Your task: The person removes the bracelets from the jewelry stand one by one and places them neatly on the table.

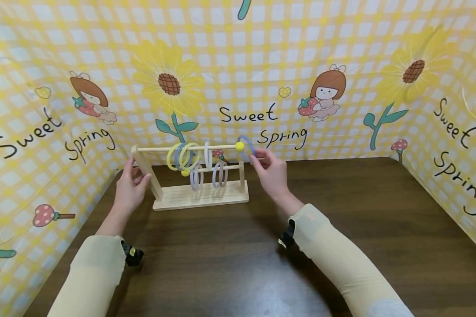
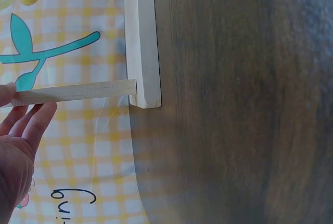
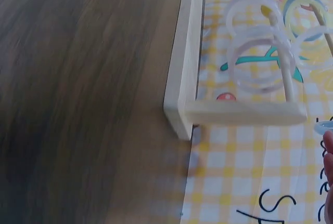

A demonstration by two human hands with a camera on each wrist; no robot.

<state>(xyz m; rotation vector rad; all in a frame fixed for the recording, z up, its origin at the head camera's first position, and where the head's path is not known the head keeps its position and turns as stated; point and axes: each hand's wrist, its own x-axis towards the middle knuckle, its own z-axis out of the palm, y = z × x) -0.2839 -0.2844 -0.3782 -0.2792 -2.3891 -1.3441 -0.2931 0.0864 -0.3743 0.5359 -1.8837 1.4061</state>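
A wooden ring stand (image 1: 200, 199) with two horizontal rods stands on the table. My left hand (image 1: 130, 188) grips its tall left post (image 1: 147, 172), thumb on one side and fingers on the other in the left wrist view. My right hand (image 1: 273, 176) pinches a blue-purple ring (image 1: 251, 143) at the right end of the upper rod (image 1: 154, 149), beside the yellow ball (image 1: 239, 146) at its tip. In the right wrist view only fingertips (image 3: 328, 161) and a bit of that ring show. Two yellow rings, a blue one between them and a white ring (image 1: 208, 155) hang on the upper rod.
Several pale purple and clear rings (image 1: 220, 175) hang on the lower rod, which has a yellow ball (image 1: 185, 173) at its left end and a short post (image 1: 242, 178) at its right. Behind the dark wooden table (image 1: 230, 255) rises a yellow checked cloth (image 1: 238, 66).
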